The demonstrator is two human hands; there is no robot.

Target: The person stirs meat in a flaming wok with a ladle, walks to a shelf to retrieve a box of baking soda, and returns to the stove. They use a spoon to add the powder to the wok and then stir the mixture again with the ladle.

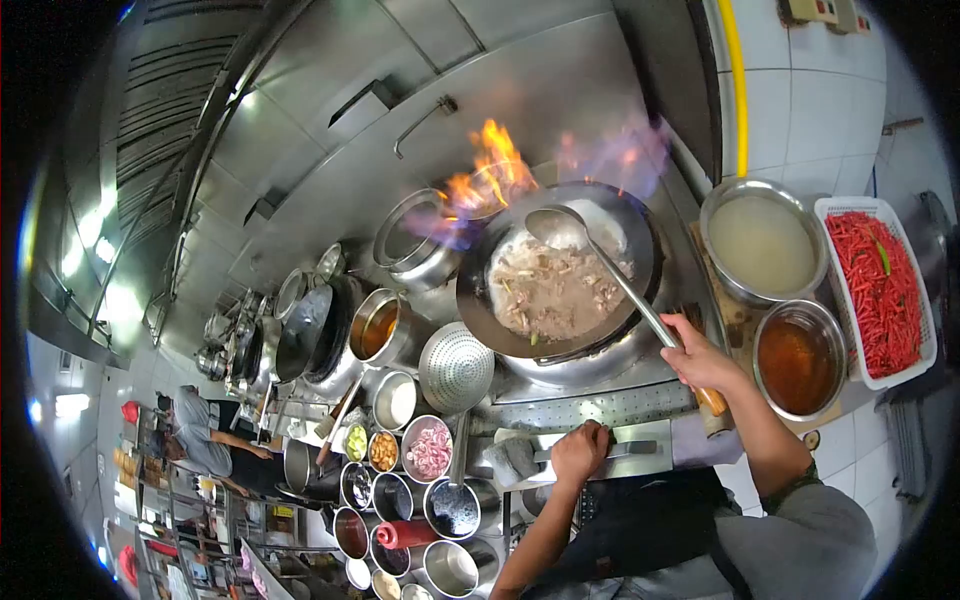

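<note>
My right hand [692,352] is wrapped round the long handle of a metal ladle [625,283], whose bowl rests over the wok near its far rim. The big dark wok [640,300] sits on the stove and holds pieces of meat [560,290] in pale, bubbling liquid. My left hand [580,452] is closed at the stove's front edge, beside a grey cloth [512,460] and a metal handle [630,448]. Whatever its fingers may hold is hidden.
Flames [495,170] rise behind the wok. A steel bowl of cloudy liquid [762,240], a bowl of reddish liquid [798,358] and a basket of red chillies [875,290] stand right. A perforated strainer [456,368] and several pots are left; a person [200,430] stands farther off.
</note>
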